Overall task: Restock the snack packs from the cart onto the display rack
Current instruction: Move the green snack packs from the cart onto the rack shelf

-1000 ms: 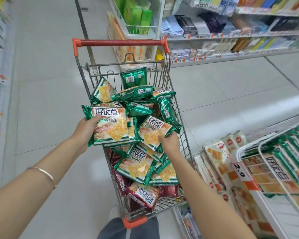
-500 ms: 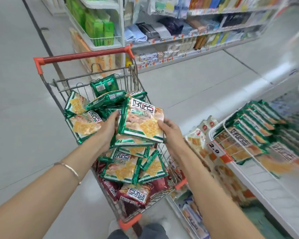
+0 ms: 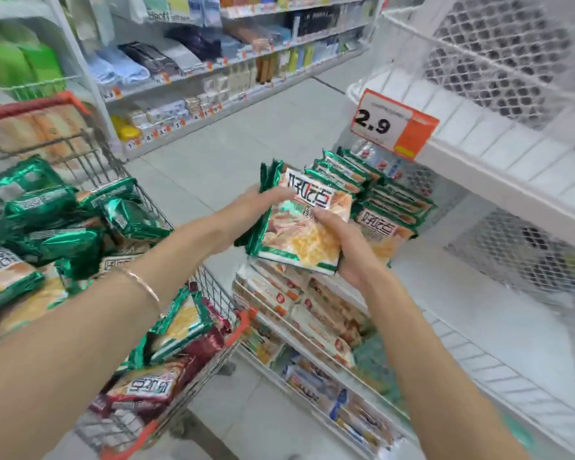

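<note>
Both hands hold a small stack of green snack packs (image 3: 299, 237) in the air between the cart and the rack. My left hand (image 3: 263, 202) grips the stack's far left edge. My right hand (image 3: 342, 240) grips its right side, fingers curled under and thumb on top. Just beyond the stack, a row of the same green packs (image 3: 372, 190) stands in the white wire display rack (image 3: 498, 293). The wire cart (image 3: 213, 293) at the left holds many more green packs (image 3: 57, 224) and some dark red packs (image 3: 146, 390).
An orange-and-white price tag reading 2.9 (image 3: 392, 122) hangs on the rack's upper shelf edge. Lower rack tiers hold pale orange-marked packs (image 3: 312, 310). Store shelves with goods (image 3: 213, 61) line the far side of the tiled aisle floor (image 3: 246, 134).
Both hands gathered green packs into one stack above the cart and carried it right, up to the rack's row of packs. My view swung right toward the rack.
</note>
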Action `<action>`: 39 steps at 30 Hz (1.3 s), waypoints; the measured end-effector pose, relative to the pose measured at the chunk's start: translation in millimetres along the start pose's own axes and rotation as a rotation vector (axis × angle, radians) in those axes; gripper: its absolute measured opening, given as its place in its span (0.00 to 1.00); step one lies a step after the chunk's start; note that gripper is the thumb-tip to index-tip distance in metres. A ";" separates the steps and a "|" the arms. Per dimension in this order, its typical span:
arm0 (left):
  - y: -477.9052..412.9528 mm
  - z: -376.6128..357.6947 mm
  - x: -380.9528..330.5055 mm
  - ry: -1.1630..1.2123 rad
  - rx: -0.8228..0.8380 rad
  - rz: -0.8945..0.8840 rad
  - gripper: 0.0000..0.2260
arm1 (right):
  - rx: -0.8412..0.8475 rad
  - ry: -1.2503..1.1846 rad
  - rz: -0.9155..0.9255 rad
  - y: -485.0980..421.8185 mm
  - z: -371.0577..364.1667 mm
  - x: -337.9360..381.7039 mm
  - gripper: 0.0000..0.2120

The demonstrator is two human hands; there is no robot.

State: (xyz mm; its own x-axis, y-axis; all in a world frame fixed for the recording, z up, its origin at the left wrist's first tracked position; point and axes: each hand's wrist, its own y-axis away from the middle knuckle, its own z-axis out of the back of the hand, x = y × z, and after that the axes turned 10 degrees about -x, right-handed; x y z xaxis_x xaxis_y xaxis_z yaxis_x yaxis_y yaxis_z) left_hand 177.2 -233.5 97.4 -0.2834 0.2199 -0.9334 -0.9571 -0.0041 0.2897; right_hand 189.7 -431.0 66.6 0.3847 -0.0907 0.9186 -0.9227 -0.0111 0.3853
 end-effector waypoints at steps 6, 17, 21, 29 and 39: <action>-64.2 -131.9 -49.3 -0.319 0.052 -0.159 0.41 | -0.383 0.084 0.289 -14.7 137.5 14.9 0.47; -98.0 -214.4 -14.6 -0.821 -0.038 -0.438 0.48 | -0.396 0.268 0.245 -50.8 205.8 -54.5 0.37; -100.7 -205.2 5.7 -1.214 -0.002 -0.523 0.49 | -0.165 0.407 0.158 -50.8 203.3 -51.4 0.38; -105.5 -191.7 16.7 -1.308 0.049 -0.482 0.55 | 0.108 0.161 -0.151 -60.2 182.4 -53.0 0.45; -115.8 -168.9 28.8 -1.418 0.024 -0.544 0.39 | 0.177 1.492 1.164 -78.6 226.4 -53.0 0.30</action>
State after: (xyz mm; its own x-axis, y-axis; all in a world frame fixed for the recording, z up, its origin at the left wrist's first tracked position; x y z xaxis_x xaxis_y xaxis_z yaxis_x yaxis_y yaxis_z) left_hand 269.7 -391.5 1.3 0.3966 0.9171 0.0401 -0.9179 0.3968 0.0037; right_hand 236.3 -650.8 -32.3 -0.7277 0.6852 0.0321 -0.6575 -0.6835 -0.3171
